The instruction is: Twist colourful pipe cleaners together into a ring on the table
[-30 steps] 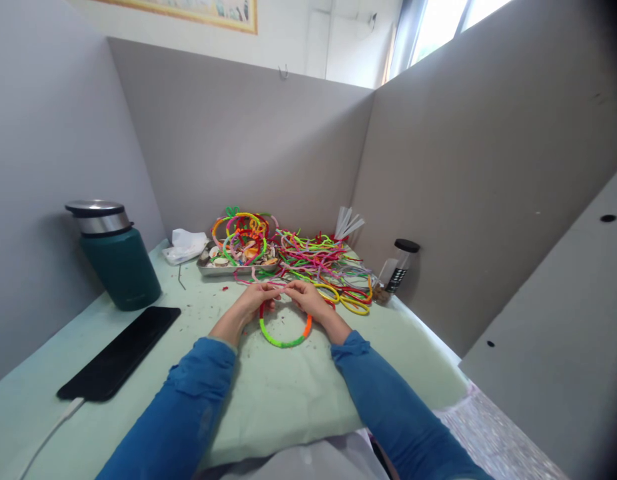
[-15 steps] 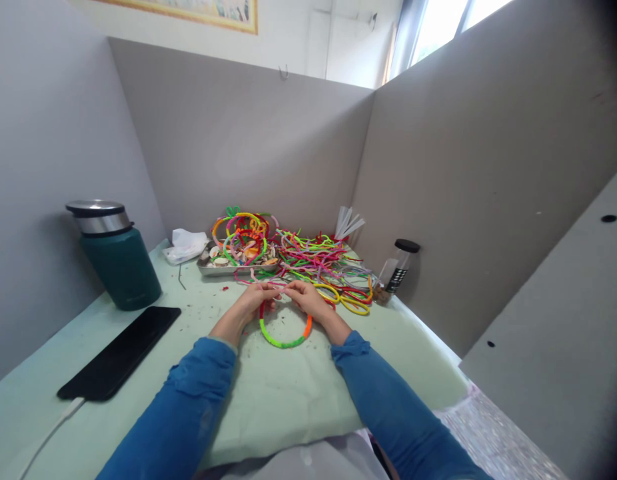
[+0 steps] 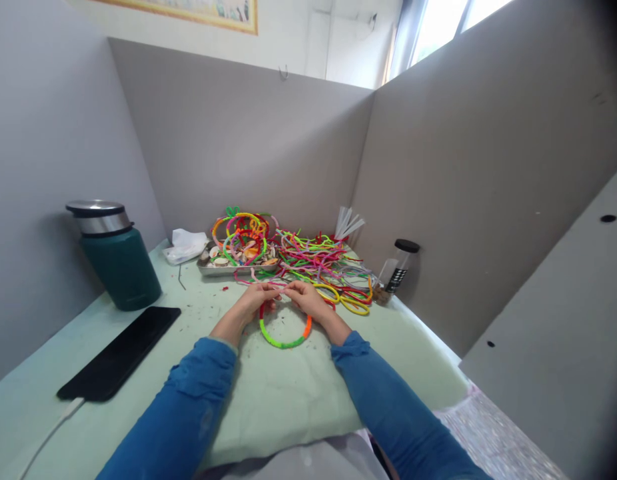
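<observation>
A ring wrapped in colored pipe cleaners (image 3: 282,345) hangs down between my hands, with red, lime, green and orange sections. My left hand (image 3: 259,297) is closed on its upper left part, by the red section. Opposite it, my right hand (image 3: 304,297) pinches the upper right part, above the orange section. A bit of pink pipe cleaner shows where the fingertips of both hands almost meet; its ends are hidden by the fingers. Just beyond my hands lies a tangled heap of loose pipe cleaners (image 3: 318,257) in many colors.
A metal tray (image 3: 223,271) of shells, with finished-looking colored rings (image 3: 248,227) on top, stands at the back. At the left are a green tumbler (image 3: 121,267), a black phone (image 3: 121,353) on a cable and white tissues (image 3: 186,245). A lidded jar (image 3: 396,270) leans at right.
</observation>
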Available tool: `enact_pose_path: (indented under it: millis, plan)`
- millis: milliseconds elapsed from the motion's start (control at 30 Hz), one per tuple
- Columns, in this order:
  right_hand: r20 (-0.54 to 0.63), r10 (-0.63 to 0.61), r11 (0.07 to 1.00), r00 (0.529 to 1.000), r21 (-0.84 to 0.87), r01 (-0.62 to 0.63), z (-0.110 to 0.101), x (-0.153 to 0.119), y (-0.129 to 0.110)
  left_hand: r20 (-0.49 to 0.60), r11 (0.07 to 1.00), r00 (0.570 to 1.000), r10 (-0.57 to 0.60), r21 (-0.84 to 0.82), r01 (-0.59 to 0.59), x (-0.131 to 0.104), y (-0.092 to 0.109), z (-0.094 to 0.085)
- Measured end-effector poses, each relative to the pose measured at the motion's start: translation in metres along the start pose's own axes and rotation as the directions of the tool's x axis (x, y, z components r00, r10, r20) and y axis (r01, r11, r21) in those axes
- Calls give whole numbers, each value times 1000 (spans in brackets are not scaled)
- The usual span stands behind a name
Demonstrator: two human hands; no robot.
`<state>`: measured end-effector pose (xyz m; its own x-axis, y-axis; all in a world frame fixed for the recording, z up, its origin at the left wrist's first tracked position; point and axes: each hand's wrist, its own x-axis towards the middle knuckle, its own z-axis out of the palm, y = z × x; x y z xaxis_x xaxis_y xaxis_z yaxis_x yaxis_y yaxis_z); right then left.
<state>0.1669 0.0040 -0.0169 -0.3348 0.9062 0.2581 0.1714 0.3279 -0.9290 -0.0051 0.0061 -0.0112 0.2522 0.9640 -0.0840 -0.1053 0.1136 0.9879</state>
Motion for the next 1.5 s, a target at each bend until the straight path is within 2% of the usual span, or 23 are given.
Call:
enact_pose_path:
  millis: [833,1100,1500]
  plan:
    - [24,-28,999,999,-16,29,3,6,13,14,999,999,31,25,-31,-4,4,3]
    - [33,-112,989,993,-93,115,3,5,11,39,999,999,31,6,-31,-5,2,1]
    - [32,-42,999,999,-20,43,3,4,9,-15,988,991,133,80,-132,-6,4,5]
